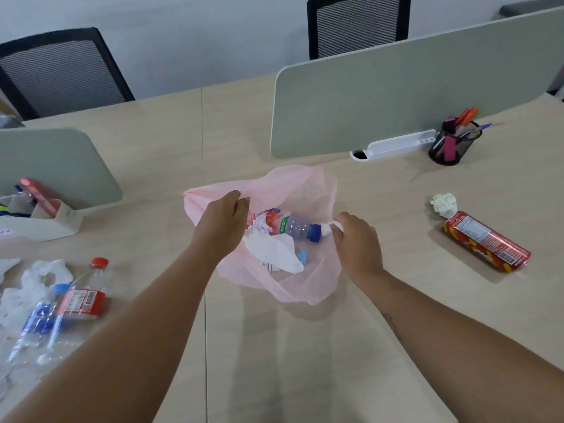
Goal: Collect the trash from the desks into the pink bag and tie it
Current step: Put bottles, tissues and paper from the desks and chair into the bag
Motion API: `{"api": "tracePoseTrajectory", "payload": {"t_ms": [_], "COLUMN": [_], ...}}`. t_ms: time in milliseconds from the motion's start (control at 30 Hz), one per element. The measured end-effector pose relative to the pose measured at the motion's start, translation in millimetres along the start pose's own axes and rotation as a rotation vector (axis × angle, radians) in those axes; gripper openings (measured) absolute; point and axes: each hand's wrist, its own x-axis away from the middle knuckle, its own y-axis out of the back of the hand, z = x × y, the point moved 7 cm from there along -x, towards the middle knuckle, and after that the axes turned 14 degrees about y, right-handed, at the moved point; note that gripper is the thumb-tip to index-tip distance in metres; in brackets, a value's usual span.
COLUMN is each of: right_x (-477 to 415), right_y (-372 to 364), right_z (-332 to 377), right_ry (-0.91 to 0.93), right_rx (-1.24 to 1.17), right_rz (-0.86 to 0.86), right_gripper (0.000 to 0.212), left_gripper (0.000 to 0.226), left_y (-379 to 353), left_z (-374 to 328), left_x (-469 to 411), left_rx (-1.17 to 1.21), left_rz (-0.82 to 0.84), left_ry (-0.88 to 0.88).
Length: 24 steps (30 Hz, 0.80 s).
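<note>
I see the left hand (pixel 224 222) and right hand (pixel 355 239) apart, each clamped on the pink bag (pixel 305 190) rim, bottle (pixel 287 225) inside.

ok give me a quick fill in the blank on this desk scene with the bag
1. Both hands hold open the thin ____ plastic bag.
2. The red cylindrical snack can lies to the ____ of the bag.
3. The clear bottle with the red label has a ____ cap.
4. The black mesh cup holds ____.

Missing words: pink; right; red; pens
</note>
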Motion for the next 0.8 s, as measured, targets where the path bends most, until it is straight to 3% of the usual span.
{"api": "tracePoseTrajectory", "payload": {"t_ms": [100, 167, 233, 300, 400, 633, 800], "right_x": [-16, -25, -29, -25, -22, -21, -31], "right_y": [14, 9, -14, -38, -36, 15, 37], "right_z": [44, 73, 93, 91, 58, -80, -183], "right_ry": [0.114, 0.211, 0.273, 0.261, 0.217, -0.068, -0.277], "right_rx": [0.029, 0.008, -0.09, -0.182, -0.178, 0.116, 0.364], "right_rz": [-0.134, -0.109, 0.104, 0.339, 0.353, 0.331, 0.459], "right_gripper": [0.007, 0.01, 0.02, 0.046, 0.073, 0.076, 0.077], "left_gripper": [0.033, 0.033, 0.032, 0.033, 0.034, 0.032, 0.03], "left_y": [7, 12, 14, 13, 2, -46, -89], "left_z": [0, 0, -1, -2, -8, -42, -71], "left_x": [0, -1, -1, -1, -1, -11, -23], "left_rx": [0.015, 0.023, 0.032, 0.039, 0.05, 0.075, 0.052], "left_rz": [-0.015, -0.027, -0.034, -0.025, 0.006, 0.042, 0.071], "left_ry": [0.005, 0.01, 0.011, 0.011, 0.008, 0.001, 0.009]}}
